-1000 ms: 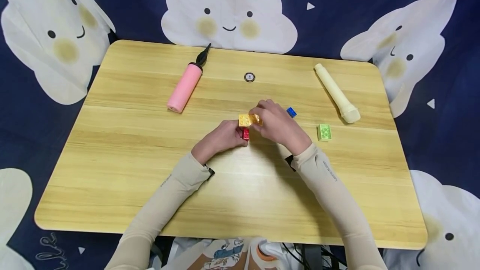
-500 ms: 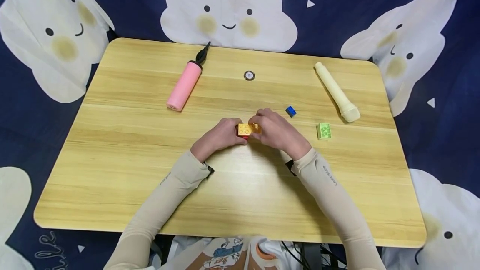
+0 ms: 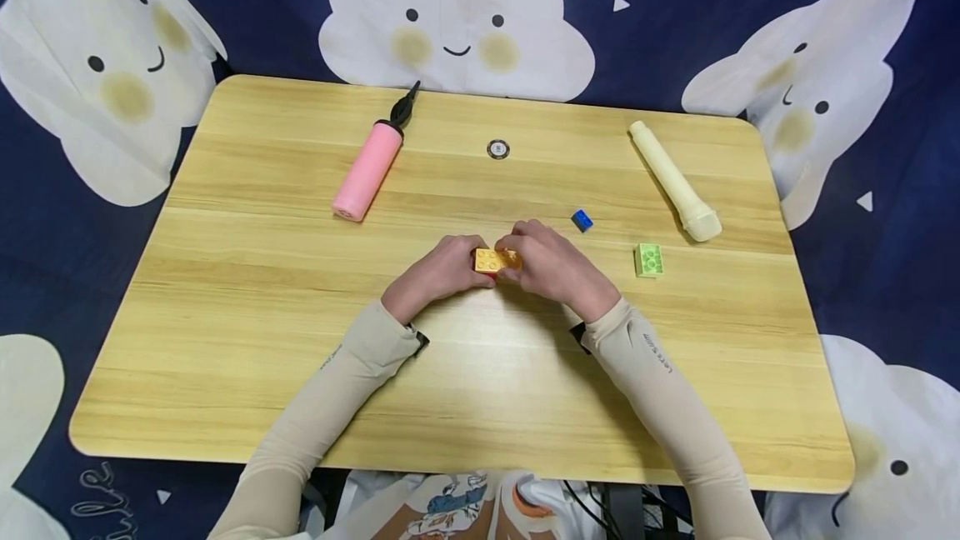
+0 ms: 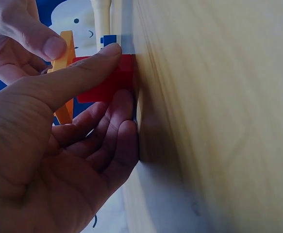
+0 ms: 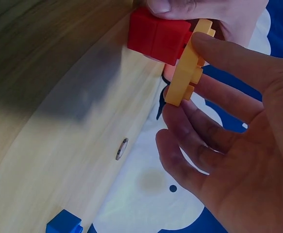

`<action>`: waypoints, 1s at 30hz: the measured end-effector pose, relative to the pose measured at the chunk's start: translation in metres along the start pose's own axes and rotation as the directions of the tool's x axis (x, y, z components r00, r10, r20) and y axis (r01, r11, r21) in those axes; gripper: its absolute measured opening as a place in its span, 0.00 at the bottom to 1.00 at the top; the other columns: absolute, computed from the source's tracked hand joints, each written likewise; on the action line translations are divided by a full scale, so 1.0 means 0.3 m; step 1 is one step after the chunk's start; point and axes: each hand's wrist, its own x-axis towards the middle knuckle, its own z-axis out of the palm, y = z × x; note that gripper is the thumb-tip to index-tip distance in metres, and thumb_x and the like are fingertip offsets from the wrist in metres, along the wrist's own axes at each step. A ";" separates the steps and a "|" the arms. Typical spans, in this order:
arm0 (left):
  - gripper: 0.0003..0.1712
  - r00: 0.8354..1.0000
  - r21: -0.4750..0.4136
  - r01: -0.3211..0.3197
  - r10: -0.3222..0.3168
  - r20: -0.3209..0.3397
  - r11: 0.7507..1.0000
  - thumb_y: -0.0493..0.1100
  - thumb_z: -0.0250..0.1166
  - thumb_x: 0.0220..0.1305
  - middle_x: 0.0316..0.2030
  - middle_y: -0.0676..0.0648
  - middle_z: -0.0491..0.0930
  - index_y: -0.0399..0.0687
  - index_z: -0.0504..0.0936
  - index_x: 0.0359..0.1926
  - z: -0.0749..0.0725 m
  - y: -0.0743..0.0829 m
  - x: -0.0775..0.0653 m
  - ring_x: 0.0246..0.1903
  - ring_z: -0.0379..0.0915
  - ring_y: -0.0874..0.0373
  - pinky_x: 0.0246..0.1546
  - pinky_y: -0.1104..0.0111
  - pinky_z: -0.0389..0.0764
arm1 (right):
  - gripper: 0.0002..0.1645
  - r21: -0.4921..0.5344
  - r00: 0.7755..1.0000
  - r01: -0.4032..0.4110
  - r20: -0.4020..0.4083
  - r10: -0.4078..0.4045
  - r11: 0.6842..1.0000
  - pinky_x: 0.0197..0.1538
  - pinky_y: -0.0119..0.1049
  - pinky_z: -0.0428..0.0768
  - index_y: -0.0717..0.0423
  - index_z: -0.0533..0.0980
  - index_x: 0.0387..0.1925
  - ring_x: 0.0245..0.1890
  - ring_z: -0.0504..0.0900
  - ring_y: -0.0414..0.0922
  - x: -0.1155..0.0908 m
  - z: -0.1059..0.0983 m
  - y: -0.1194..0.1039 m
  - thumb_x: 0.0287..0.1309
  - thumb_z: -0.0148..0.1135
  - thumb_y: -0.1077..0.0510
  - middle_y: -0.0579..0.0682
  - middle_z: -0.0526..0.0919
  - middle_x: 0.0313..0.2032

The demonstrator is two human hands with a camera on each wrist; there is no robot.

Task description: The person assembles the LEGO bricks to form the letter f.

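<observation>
My left hand (image 3: 441, 270) grips a red toy building block (image 5: 156, 36) with the thumb along one side and the fingers on the other. In the left wrist view the red block (image 4: 105, 85) stands on the table surface. My right hand (image 3: 557, 263) pinches a yellow-orange flat studded brick (image 3: 492, 261) by its right end, thumb on one edge and fingers opposite. The flat brick (image 5: 182, 73) lies across the top of the red block, slightly tilted in the right wrist view, with red studs showing at the joint. From above it hides most of the red block.
A small blue block (image 3: 582, 221) and a light green block (image 3: 648, 260) lie to the right. A pink hand pump (image 3: 369, 172) lies back left, a round chip (image 3: 498, 149) back centre, and a cream microphone-shaped object (image 3: 675, 183) back right on the wooden table (image 3: 225, 315).
My right hand has come down and towards me with the yellow-orange brick, from above and behind the red block onto its top. My left hand stays around the red block.
</observation>
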 end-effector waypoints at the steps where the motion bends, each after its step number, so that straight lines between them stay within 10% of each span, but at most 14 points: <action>1: 0.27 1.000 -0.001 0.002 -0.002 0.001 1.000 0.45 0.77 0.56 0.43 0.42 0.83 0.35 0.79 0.51 0.000 0.000 0.000 0.39 0.78 0.54 0.43 0.63 0.78 | 0.20 0.001 1.000 0.000 0.001 0.000 1.000 0.42 0.41 0.76 0.61 0.83 0.50 0.38 0.75 0.49 0.000 0.000 0.000 0.56 0.74 0.58 0.54 0.79 0.40; 30: 0.24 1.000 -0.015 -0.011 0.011 0.005 1.000 0.44 0.76 0.58 0.42 0.44 0.82 0.35 0.79 0.50 0.002 0.001 -0.005 0.38 0.77 0.55 0.42 0.64 0.78 | 0.16 0.016 1.000 -0.009 -0.002 0.009 1.000 0.43 0.39 0.77 0.62 0.85 0.46 0.41 0.74 0.49 0.001 0.009 -0.010 0.56 0.74 0.61 0.52 0.77 0.37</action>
